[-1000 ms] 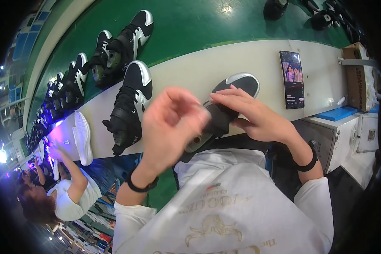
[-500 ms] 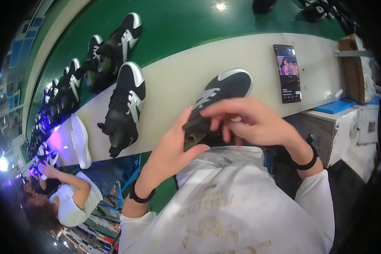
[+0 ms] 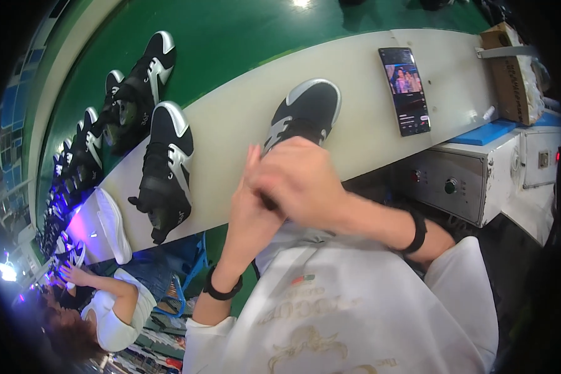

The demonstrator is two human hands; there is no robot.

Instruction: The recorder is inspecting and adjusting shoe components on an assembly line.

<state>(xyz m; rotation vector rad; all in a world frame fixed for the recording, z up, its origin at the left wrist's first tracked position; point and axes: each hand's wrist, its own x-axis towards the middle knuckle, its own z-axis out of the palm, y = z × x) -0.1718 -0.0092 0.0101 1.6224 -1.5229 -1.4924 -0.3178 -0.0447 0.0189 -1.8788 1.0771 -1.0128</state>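
Observation:
A black sneaker (image 3: pixel 313 107) with a silver toe cap lies on the pale bench in front of me, toe pointing away. My left hand (image 3: pixel 250 209) wraps the left side of its collar; the thumb is hidden. Across the shoe's opening lies my right hand (image 3: pixel 302 177), slightly blurred, its fingers curled in against the left hand. What those fingers pinch, if anything, cannot be made out. The heel and tongue are covered by both hands. Left of them stands another black sneaker (image 3: pixel 168 165), its heel toward me.
A phone (image 3: pixel 406 93) showing a video lies on the bench (image 3: pixel 361 118). More black sneakers (image 3: pixel 144 84) line the green surface at the left, near a white sole (image 3: pixel 110 224). A person (image 3: pixel 115 305) works at far left. A metal control box (image 3: pixel 452 177) and cardboard box (image 3: pixel 514 87) stand right.
My right hand has swung left and down over the shoe's opening, against the left hand. Its fingers, loosely apart before, are now curled. The view has shifted slightly.

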